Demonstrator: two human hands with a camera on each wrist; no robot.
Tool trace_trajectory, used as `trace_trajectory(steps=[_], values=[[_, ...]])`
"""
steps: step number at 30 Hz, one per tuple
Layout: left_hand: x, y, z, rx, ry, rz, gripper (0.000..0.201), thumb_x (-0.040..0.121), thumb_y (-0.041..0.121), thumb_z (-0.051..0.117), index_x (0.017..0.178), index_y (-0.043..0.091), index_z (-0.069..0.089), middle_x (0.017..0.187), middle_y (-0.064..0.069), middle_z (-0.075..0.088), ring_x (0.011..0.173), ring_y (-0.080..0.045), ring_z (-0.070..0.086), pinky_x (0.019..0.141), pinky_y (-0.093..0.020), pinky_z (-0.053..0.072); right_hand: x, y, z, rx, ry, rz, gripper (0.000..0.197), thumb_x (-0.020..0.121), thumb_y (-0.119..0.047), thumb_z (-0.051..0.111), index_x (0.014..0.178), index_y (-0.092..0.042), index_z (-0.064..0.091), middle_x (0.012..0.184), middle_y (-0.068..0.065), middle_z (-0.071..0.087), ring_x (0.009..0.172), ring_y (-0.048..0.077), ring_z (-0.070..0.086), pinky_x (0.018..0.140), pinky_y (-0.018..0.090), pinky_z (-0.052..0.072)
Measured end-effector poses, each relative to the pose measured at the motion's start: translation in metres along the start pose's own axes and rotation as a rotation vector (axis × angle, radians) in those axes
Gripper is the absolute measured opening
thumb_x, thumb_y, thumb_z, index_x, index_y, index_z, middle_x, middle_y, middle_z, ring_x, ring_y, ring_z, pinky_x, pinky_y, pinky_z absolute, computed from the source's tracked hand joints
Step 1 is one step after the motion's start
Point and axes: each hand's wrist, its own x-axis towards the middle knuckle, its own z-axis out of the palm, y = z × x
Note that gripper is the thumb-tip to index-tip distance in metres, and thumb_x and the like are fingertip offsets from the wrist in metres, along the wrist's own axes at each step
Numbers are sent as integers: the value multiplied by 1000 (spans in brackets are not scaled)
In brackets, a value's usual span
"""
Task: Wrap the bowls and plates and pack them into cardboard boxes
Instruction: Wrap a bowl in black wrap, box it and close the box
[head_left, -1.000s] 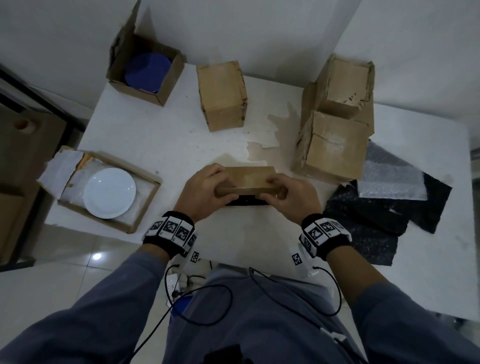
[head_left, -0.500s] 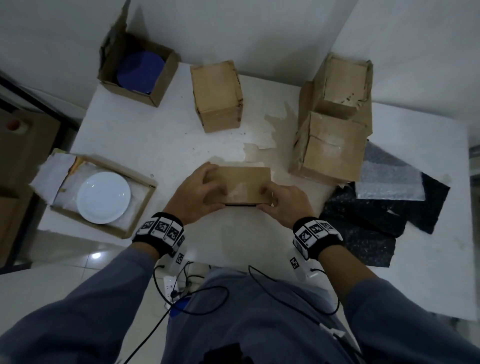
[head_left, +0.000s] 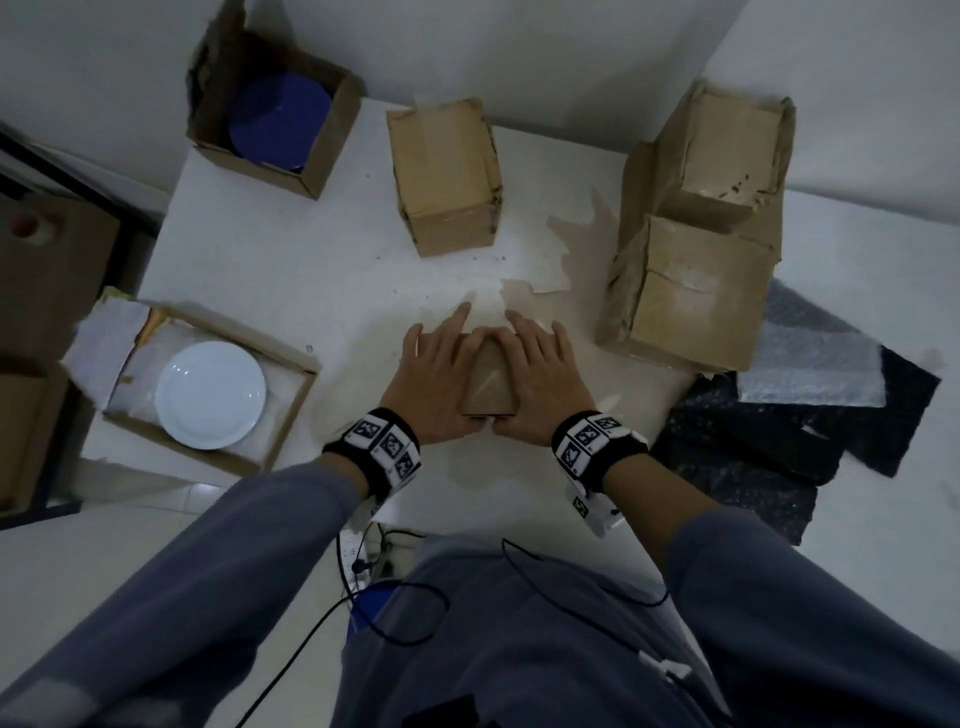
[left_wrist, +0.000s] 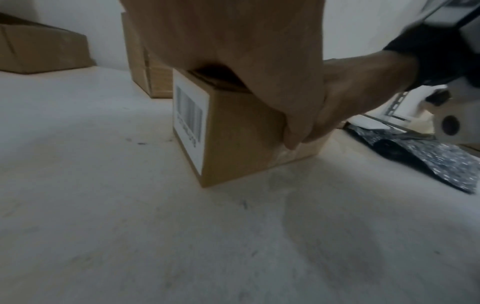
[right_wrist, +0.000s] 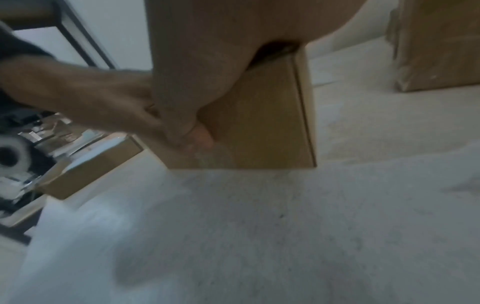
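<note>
At the centre of the head view a small cardboard box (head_left: 488, 382) stands on the white bench (head_left: 291, 270), and both hands lie on top of it. The left hand (head_left: 434, 374) covers the box's left half and the right hand (head_left: 535, 376) its right half; each grip is wide, with straight fingers spread flat over the top and reaching past the far edge, while the thumbs come down against the near face. The left wrist view shows the two thumbs meeting on that near face, and a white barcode label (left_wrist: 189, 121) on the box's left side. The right wrist view shows the right thumb pressed to the same brown face; what lies inside the box cannot be seen. At the left edge of the head view a white plate (head_left: 210, 395) rests on white paper inside a shallow open carton (head_left: 291, 410). In the upper left an open box (head_left: 317, 161) holds something round and dark blue (head_left: 280, 122). A closed upright box (head_left: 447, 176) stands at upper centre, well apart from the hands. At upper right two more closed boxes are stacked, the upper one (head_left: 722, 150) sitting behind and above the lower one (head_left: 691, 296). Just below them, at the right, sheets of black speckled wrap (head_left: 748, 457) lie flat on the bench with a pale bubble sheet (head_left: 810, 369) over them.
</note>
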Motion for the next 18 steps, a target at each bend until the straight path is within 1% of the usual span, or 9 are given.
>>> trace_trajectory(steps=[1, 2, 3, 5, 7, 10, 12, 15, 18], values=[[-1, 3, 3, 32, 24, -13, 110, 71, 79, 51, 153, 10, 26, 162, -20, 16, 144, -33, 31, 112, -59, 20, 1, -3, 3, -24, 11, 31, 119, 56, -73, 65, 151, -16, 23, 159, 13, 22, 144, 33, 25, 119, 57, 8], [-1, 5, 6, 59, 51, -3, 111, 76, 80, 45, 156, 8, 19, 163, -21, 12, 149, -33, 22, 114, -61, 15, 1, -5, 6, -52, 31, 54, 121, 59, -80, 58, 154, -14, 20, 160, 14, 21, 144, 34, 25, 119, 58, 8], [-1, 5, 8, 77, 62, 21, 111, 79, 80, 42, 157, 6, 14, 163, -21, 10, 151, -34, 14, 117, -61, 10, 2, -7, 9, -77, 51, 66, 121, 61, -85, 52, 154, -13, 21, 160, 15, 22, 145, 34, 24, 118, 60, 7], [0, 4, 10, 77, 42, 67, 109, 83, 78, 42, 157, 4, 11, 163, -23, 9, 151, -38, 9, 118, -61, 8, 3, -8, 12, -106, 70, 61, 118, 64, -86, 49, 152, -11, 27, 157, 16, 27, 144, 35, 26, 118, 62, 7], [1, 0, 11, 57, 10, 94, 106, 85, 76, 41, 157, 4, 13, 162, -24, 13, 150, -40, 12, 117, -62, 12, 4, -5, 13, -106, 92, 37, 112, 66, -84, 51, 148, -10, 34, 152, 15, 35, 140, 34, 32, 116, 62, 10], [3, -3, 14, 10, -5, 121, 97, 86, 66, 44, 155, 3, 20, 156, -24, 28, 143, -41, 29, 113, -61, 19, 6, -1, 14, -100, 108, 16, 104, 68, -79, 52, 143, -8, 42, 142, 14, 45, 130, 33, 42, 113, 62, 17], [4, -4, 14, 3, -14, 128, 93, 86, 61, 47, 154, 1, 23, 150, -24, 37, 135, -41, 37, 110, -61, 23, 7, -1, 14, -93, 115, 9, 101, 69, -77, 52, 143, -8, 43, 139, 14, 47, 127, 34, 43, 112, 61, 19], [4, -4, 14, 9, -32, 132, 91, 85, 55, 49, 153, -1, 25, 143, -26, 42, 129, -42, 41, 107, -61, 26, 7, -1, 14, -89, 127, 7, 99, 70, -74, 52, 142, -8, 45, 137, 14, 48, 124, 33, 44, 112, 60, 19], [6, -3, 11, 11, -50, 124, 91, 83, 53, 50, 152, -1, 26, 142, -26, 43, 127, -42, 42, 106, -61, 27, 7, -1, 12, -88, 122, 10, 97, 70, -72, 52, 142, -7, 45, 136, 14, 48, 123, 34, 45, 112, 60, 19]])
